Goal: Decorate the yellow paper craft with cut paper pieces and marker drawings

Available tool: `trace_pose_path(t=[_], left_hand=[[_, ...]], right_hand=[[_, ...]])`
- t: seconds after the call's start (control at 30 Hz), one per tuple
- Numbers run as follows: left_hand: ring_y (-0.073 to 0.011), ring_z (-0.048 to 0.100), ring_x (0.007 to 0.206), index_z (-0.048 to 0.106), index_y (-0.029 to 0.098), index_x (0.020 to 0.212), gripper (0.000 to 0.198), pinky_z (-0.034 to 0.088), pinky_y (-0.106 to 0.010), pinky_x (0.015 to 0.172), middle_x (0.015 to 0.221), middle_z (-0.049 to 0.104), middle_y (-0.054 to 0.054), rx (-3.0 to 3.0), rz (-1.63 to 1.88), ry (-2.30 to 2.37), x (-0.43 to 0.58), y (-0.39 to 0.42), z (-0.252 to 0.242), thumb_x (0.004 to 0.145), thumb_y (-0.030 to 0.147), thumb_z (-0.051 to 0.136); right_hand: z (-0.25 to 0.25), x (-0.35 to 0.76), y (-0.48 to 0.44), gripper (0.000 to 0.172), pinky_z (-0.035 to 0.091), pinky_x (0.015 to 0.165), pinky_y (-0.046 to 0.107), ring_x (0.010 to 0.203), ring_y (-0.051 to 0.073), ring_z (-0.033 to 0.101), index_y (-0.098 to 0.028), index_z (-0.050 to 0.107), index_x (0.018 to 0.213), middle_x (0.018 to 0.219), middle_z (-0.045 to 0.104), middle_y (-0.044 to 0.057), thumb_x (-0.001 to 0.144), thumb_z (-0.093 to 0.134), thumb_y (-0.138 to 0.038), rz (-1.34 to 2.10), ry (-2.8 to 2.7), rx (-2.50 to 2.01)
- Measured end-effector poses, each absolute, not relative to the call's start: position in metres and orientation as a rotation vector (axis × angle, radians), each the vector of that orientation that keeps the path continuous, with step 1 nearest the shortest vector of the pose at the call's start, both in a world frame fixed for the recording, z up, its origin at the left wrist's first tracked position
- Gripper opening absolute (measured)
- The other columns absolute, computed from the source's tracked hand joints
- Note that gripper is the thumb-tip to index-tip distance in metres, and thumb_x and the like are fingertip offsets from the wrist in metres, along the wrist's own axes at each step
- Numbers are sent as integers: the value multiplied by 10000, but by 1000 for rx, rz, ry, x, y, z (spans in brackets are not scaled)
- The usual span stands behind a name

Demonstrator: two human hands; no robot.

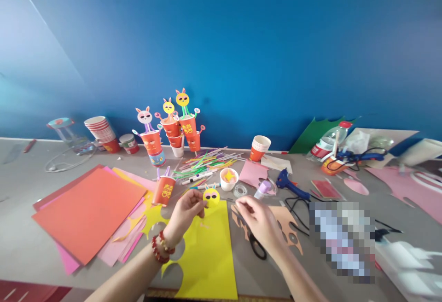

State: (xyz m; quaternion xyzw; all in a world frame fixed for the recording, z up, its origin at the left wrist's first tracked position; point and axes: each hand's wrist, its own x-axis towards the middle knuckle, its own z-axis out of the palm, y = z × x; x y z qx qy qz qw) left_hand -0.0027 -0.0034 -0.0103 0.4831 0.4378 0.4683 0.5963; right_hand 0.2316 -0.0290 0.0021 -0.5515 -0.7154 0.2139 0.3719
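Note:
A yellow paper bunny face with pink ears and dark eyes is pinched at its left edge by my left hand. It is held over the top of a yellow paper sheet with round cut-outs. My right hand hovers to the right of the face, fingers curled together; whatever is between its fingertips is hidden or too small to name. Beneath that hand lie black-handled scissors and peach paper scraps. A red paper cup with purple sticks stands left of my left hand.
Cups with bunny faces stand at the back, near loose coloured sticks. A white cup holds paper pieces. Coloured sheets lie left; a blue glue gun with cable, a bottle and a stacked cup are right.

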Motion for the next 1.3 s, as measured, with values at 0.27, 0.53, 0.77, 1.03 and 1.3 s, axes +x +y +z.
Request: trace_pose_path(t=[0.27,0.53,0.77,1.03,1.3], left_hand=[[-130,593,470,465,208,878,217,414,-208,419,656,637,29,1461,769,1169,5,-20,-42,757,248,641],[-143,577,498,447,220,906,215,397,-231,493,641,620,46,1650,750,1233,3,-17,-46,763,194,605],[-175,576,586,534,217,919,152,402,-266,560,688,634,14,1835,755,1353,-9,-22,-32,810,241,638],[-338,455,1304,598,227,1243,314,423,-517,1053,1402,536,-127,2761,854,1348,-30,-1,11,933,278,598],[-272,583,1137,647,214,1142,213,479,-468,986,1136,694,-97,2727,873,1116,-15,11,15,988,231,501]], right_hand=[[-18,199,1,226,516,632,304,806,260,699,-154,674,947,953,707,128,888,513,-7,-93,-2406,-1841],[-18,198,10,206,467,589,285,891,279,682,-162,665,888,918,711,129,898,520,-16,-102,-2427,-1840],[9,209,-9,102,398,553,252,740,226,684,-203,648,955,801,709,81,967,549,-182,-48,-2364,-1811],[38,217,-34,153,409,593,270,646,192,630,-232,636,919,798,691,39,943,490,-195,330,-2207,-1324],[28,211,-40,194,492,610,268,716,191,638,-223,653,990,845,679,40,905,632,-396,1037,-1641,-1095]])
